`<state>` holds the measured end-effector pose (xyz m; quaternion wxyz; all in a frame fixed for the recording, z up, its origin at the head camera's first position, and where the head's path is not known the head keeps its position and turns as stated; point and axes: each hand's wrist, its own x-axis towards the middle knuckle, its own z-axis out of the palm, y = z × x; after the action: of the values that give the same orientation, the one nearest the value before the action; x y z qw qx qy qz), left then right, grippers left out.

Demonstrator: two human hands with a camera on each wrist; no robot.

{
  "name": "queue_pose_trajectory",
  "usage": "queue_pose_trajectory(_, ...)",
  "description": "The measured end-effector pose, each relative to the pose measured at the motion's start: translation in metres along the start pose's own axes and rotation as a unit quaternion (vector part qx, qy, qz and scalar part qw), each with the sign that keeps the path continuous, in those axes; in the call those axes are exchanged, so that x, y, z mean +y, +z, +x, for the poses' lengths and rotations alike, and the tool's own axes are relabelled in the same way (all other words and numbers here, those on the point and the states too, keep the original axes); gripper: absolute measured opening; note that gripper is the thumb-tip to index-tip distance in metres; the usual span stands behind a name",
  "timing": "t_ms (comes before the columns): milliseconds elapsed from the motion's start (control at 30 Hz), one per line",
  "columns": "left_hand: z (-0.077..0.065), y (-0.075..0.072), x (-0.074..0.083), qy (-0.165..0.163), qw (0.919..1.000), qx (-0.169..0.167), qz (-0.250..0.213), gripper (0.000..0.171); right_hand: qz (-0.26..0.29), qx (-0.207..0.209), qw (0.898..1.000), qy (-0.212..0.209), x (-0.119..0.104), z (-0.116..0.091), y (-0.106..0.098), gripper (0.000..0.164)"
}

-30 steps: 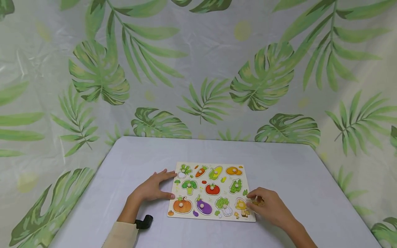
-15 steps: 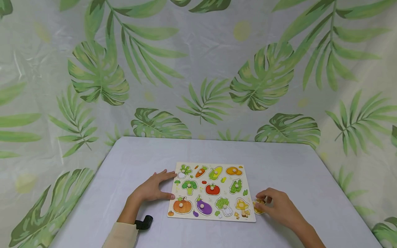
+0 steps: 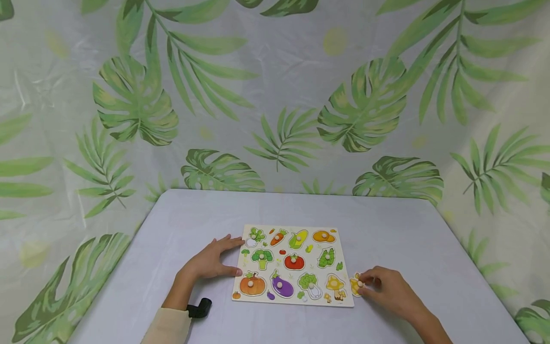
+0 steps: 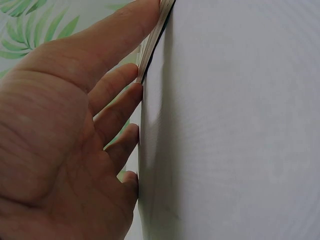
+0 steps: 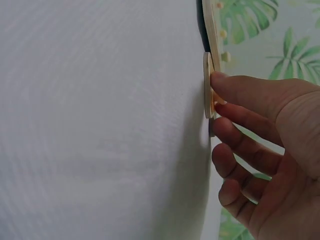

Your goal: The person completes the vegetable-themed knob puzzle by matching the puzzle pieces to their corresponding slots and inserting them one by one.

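A wooden knob puzzle board [image 3: 275, 298] with pictures of vegetables lies flat on the table. My left hand [image 3: 209, 260] spreads its thumb and fingers against the board's left edge; the left wrist view shows the fingertips touching that edge. Just off the right edge is a yellow mushroom puzzle piece [image 3: 354, 285] with a round knob. My right hand [image 3: 386, 289] pinches it at the knob between thumb and index finger, the other fingers loosely bent. In the right wrist view the piece [image 5: 207, 85] stays close to the tabletop. On the board, the mushroom spot [image 3: 335, 285] shows a printed picture without a knob.
Other knobbed pieces, such as the tomato [image 3: 294, 262], eggplant [image 3: 282, 285] and pumpkin [image 3: 252, 284], sit in the board. White cloth covers the table [image 3: 296, 208]. A leaf-patterned curtain [image 3: 275, 95] encloses the back and sides. A black device [image 3: 199, 308] is at my left wrist.
My right hand has moved right with the mushroom piece, from the board's right edge to just beside it, and the piece is now more visible. The left hand has not moved.
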<state>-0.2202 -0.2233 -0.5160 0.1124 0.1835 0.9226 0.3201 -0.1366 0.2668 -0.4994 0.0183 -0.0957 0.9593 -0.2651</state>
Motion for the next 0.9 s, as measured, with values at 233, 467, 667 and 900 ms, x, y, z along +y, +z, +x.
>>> queue_pose_trajectory(233,-0.0004,-0.0001,0.0003,-0.006,1.0000,0.001,-0.006,0.089,0.009,0.008,1.000,-0.001,0.0027,0.0003,0.0040,0.016)
queue_pose_trajectory(467,0.0001,-0.0008,0.0003,-0.005,1.0000,-0.002,-0.003,0.089,0.006,0.013,1.000,0.024,0.0012,0.0018,0.0036,0.009)
queue_pose_trajectory(667,0.0011,-0.0005,0.0011,-0.003,1.0000,-0.003,-0.004,0.089,0.001,0.034,0.999,0.023,0.0007,0.0019,0.0005,0.008)
queue_pose_trajectory(900,0.0006,-0.0015,0.0021,-0.002,1.0000,-0.005,0.000,0.087,0.007,0.057,0.998,0.015,-0.0020,0.0018,-0.0029,0.010)
